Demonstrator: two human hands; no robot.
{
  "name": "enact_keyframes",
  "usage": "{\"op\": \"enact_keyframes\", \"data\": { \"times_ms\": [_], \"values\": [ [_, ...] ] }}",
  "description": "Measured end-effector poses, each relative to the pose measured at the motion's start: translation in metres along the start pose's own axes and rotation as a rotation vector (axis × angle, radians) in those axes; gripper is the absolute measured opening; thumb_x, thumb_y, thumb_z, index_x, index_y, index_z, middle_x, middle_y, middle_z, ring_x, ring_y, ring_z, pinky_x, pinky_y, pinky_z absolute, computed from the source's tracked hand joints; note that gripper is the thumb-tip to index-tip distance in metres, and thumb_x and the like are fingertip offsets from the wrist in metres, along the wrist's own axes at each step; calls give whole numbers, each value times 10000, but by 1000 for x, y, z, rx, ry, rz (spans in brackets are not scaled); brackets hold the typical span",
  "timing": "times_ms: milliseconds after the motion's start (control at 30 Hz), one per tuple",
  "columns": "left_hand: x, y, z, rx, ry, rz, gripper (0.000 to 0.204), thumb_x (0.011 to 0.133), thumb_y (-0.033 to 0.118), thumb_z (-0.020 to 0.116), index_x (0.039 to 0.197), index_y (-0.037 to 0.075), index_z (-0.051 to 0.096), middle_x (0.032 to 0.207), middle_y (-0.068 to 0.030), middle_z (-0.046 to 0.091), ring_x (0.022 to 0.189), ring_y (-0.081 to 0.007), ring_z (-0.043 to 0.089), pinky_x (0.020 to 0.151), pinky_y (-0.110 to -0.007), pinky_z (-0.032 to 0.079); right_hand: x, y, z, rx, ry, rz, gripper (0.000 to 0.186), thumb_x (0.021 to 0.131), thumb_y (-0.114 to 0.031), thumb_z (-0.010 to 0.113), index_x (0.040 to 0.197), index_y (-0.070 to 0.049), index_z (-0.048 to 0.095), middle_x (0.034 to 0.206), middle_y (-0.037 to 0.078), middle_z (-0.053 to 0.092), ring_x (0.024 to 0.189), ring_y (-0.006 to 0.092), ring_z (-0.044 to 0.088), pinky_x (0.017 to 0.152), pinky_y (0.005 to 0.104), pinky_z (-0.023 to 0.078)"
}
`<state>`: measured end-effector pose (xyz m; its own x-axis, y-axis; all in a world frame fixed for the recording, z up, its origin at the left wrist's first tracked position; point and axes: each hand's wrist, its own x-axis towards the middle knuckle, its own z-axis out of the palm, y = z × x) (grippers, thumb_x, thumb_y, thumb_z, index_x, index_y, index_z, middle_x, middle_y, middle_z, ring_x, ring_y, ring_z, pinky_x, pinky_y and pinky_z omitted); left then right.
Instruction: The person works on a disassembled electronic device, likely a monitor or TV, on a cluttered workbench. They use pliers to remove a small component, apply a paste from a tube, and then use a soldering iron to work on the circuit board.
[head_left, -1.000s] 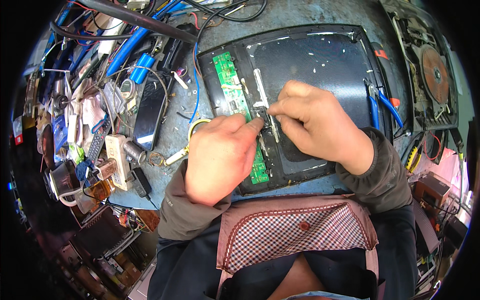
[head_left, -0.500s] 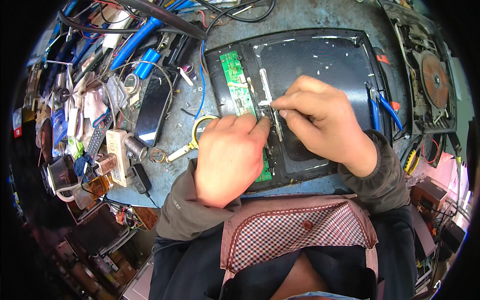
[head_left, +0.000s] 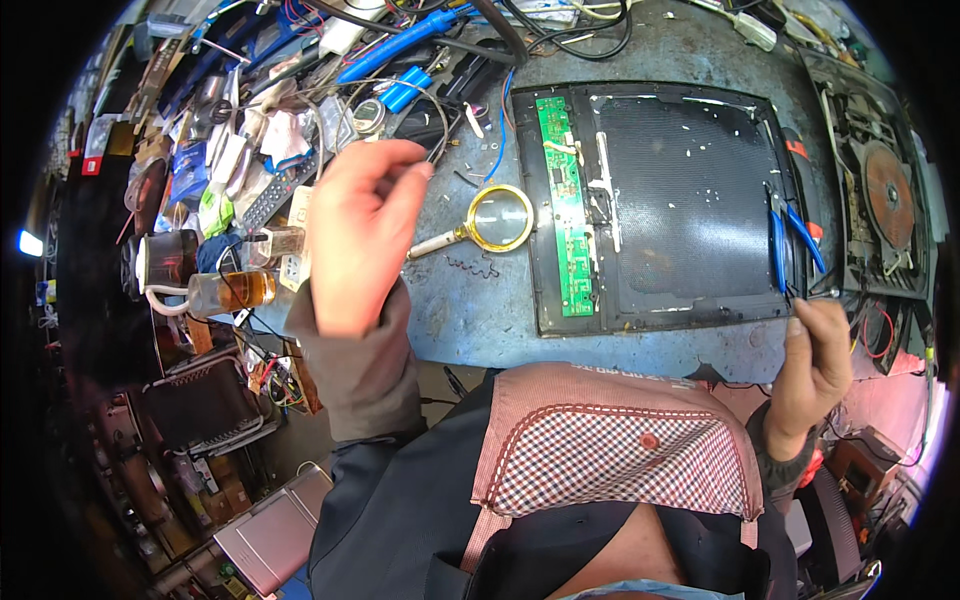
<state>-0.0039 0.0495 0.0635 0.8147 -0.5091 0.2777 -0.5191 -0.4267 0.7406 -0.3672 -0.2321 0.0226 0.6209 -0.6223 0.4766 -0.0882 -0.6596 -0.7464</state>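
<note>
My left hand point(head_left: 362, 235) is raised at the left over the cluttered side of the bench, fingers loosely bent, a gap between thumb and forefinger, nothing visible in it. At the right, my right hand point(head_left: 810, 365) is closed at the panel's lower right corner, fingertips together; what they hold, if anything, is too small to make out. Between the hands lies a black panel with a mesh face point(head_left: 690, 210), marked with white residue. A long green circuit board point(head_left: 567, 215) runs along its left side. Blue-handled pliers point(head_left: 780, 245) rest on its right edge.
A magnifying glass point(head_left: 500, 218) lies left of the panel. Beyond my left hand are a remote control point(head_left: 272, 200), blue cylinders point(head_left: 407, 90) and tangled cables. A glass mug with amber liquid point(head_left: 245, 290) stands at the left edge. An opened device with a copper coil point(head_left: 890, 200) stands far right.
Both hands have left the panel: the left went up and left, the right moved to the lower right corner. The view has shifted, uncovering the circuit board and magnifying glass.
</note>
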Motion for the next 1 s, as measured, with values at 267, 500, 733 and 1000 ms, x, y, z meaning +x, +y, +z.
{"op": "enact_keyframes", "data": {
  "times_ms": [267,500,733,1000],
  "values": [
    [68,-85,40,382,-556,196,189,906,188,799,965,8,799,898,-204,751,854,-373,765,775,-481,591,-64,22,17,24,173,273,196,947,95,753,1117,40,833,978,89,733,873,161,672,772,300,522],
    [100,-100,48,477,-790,202,224,899,182,822,904,-26,739,749,-222,692,665,-349,680,651,-472,534,-68,33,8,191,324,269,202,928,97,778,1099,16,849,922,67,733,763,121,648,668,285,491],
    [84,-74,51,528,-733,157,109,890,75,744,895,-17,687,763,-184,669,697,-313,683,673,-454,539,-58,38,-44,340,635,409,203,948,84,773,1133,29,834,951,11,727,796,92,644,694,274,492],
    [78,-63,7,-52,-362,-20,108,1046,-4,695,989,60,630,795,3,636,666,-78,571,602,-258,457,-41,222,-244,-645,727,523,743,987,-292,874,1562,108,625,1500,276,717,1408,346,675,1193,446,527]
  ]
}}
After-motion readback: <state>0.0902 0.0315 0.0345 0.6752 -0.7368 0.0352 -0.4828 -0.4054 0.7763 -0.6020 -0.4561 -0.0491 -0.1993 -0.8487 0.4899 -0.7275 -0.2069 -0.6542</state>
